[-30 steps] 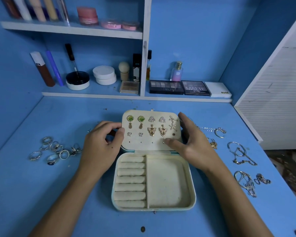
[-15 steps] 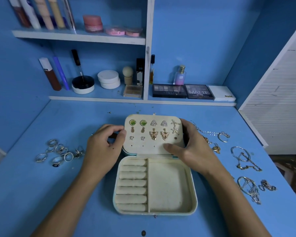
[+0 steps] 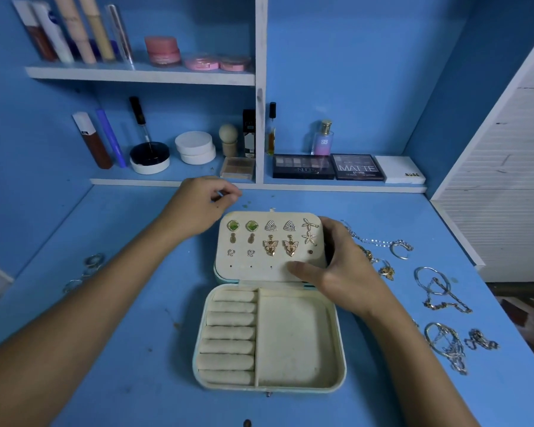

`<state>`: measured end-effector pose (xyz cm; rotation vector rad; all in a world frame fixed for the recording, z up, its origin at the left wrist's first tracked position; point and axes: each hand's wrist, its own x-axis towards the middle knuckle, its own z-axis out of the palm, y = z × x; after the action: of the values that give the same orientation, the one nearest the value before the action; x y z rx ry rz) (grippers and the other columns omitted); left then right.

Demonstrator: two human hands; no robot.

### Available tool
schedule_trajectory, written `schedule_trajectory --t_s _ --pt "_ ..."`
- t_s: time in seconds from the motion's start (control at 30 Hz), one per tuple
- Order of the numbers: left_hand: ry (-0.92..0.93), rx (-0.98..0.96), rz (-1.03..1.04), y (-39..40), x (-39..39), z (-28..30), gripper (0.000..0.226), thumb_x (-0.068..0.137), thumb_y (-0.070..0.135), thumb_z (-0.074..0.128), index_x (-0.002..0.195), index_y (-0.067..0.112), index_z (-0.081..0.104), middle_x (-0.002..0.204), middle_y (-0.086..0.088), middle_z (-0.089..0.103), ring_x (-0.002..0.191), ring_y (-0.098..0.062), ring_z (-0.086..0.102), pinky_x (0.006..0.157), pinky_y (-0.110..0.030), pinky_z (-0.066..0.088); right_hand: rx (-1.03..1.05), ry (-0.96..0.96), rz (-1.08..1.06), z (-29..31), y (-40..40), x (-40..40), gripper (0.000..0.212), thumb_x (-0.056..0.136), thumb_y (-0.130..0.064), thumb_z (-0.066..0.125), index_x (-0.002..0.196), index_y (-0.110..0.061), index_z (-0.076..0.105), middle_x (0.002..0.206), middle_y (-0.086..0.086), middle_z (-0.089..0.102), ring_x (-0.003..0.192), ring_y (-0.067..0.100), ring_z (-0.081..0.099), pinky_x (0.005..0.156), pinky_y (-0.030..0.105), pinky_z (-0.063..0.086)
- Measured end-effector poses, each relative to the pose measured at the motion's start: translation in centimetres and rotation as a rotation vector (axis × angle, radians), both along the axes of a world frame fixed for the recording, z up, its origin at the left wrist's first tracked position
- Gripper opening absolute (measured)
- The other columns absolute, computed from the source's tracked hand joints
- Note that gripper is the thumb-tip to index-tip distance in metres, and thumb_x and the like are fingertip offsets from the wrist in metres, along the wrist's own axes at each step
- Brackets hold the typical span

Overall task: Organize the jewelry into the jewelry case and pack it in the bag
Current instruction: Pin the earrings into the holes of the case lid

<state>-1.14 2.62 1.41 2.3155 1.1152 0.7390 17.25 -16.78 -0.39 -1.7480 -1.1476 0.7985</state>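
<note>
Cream-lined jewelry case [image 3: 293,340] lies open on our blue desk [image 3: 130,380]. Our right hand [image 3: 342,272] grips its earring-studded lid [image 3: 269,245]; our left hand [image 3: 198,208] pinches something too small to identify.

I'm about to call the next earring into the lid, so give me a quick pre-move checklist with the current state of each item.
1. Jewelry case lies open and flat on the table: ok.
2. Lid panel steadied: ok, the right hand grips its right edge with the thumb on the panel.
3. Free holes in the panel: ok, several in the bottom row are empty.
4. Left hand carrying a piece: cannot tell; its fingertips are pinched together behind the case, but anything between them is too small to see.
5. Ring rolls and the open compartment free: ok, nothing in either.
6. Bag within sight: not ok, none in view.
</note>
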Motion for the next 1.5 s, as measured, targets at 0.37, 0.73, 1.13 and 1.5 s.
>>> schedule_trajectory --t_s 0.37,0.73,1.13,1.5 --pt "0.366 -0.039 -0.023 3.2 5.1 0.6 0.009 0.082 0.029 0.074 0.079 0.022 0.078 0.073 0.018 0.068 0.080 -0.008 0.063 0.079 -0.032 0.055 0.003 0.037 0.012 0.0 0.1 0.2 0.075 0.075 -0.023 0.086 0.135 -0.032 0.041 0.113 -0.023 0.062 0.099 -0.011 0.061 0.084 0.014 0.051" --pt "0.584 0.014 0.079 3.5 7.0 1.3 0.009 0.073 0.020 0.076 0.083 0.019 0.077 0.091 0.000 0.071 0.090 -0.023 0.064 0.074 -0.033 0.055 0.003 0.044 0.017 -0.1 0.1 0.3 0.077 0.074 -0.025 0.086 0.136 -0.031 0.041 0.116 -0.022 0.061 0.105 -0.005 0.061 0.097 0.030 0.053" --pt "0.512 -0.028 -0.011 3.7 6.0 2.6 0.020 0.093 0.008 0.051 0.089 0.005 0.071 0.099 -0.001 0.069 0.096 -0.021 0.063 0.082 -0.031 0.054 0.040 0.041 0.031 -0.6 0.1 0.4 0.078 0.075 -0.023 0.086 0.136 -0.033 0.039 0.116 -0.022 0.062 0.106 -0.005 0.061 0.097 0.034 0.053" --pt "0.291 -0.032 0.018 3.5 0.5 7.0 0.015 0.094 0.013 0.061 0.095 0.023 0.072 0.089 0.016 0.065 0.077 0.002 0.056 0.062 -0.011 0.038 0.114 -0.217 0.004 0.0 -0.8 0.2 0.077 0.073 -0.039 0.085 0.128 -0.046 0.032 0.117 -0.030 0.048 0.119 0.001 0.048 0.093 0.025 0.040"
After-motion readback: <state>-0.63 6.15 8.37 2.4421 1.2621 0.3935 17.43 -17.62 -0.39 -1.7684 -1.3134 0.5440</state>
